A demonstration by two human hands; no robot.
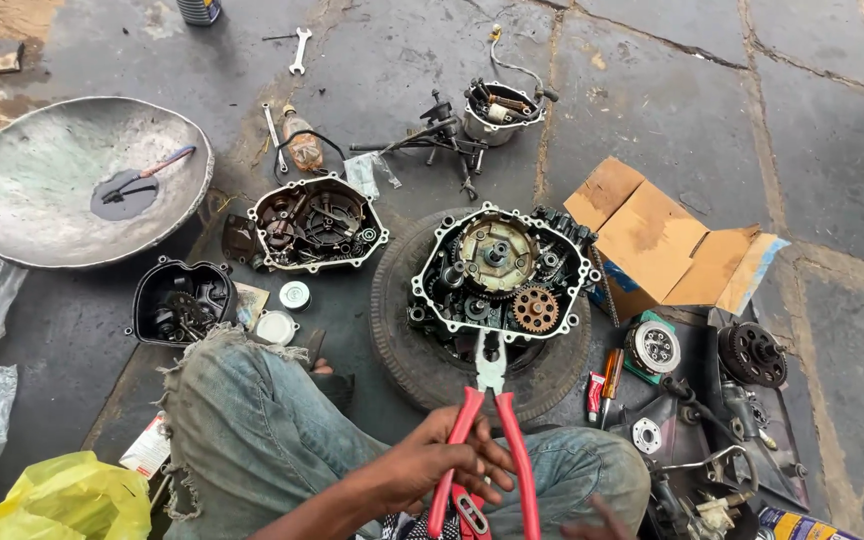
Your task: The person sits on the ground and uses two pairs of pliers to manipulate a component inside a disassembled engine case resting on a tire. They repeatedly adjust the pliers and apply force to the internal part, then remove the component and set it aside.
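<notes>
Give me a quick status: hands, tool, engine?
Left hand grips red-handled pliers, jaws at engine case on tyre. Right hand barely in view. Nothing blocking.

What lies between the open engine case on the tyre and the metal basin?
In the head view, a detached engine cover lies between the engine case and the basin.

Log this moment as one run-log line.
left hand: grips red-handled pliers | right hand: barely in view, grip unclear | pliers' nose at open engine case | case rests on tyre
</notes>
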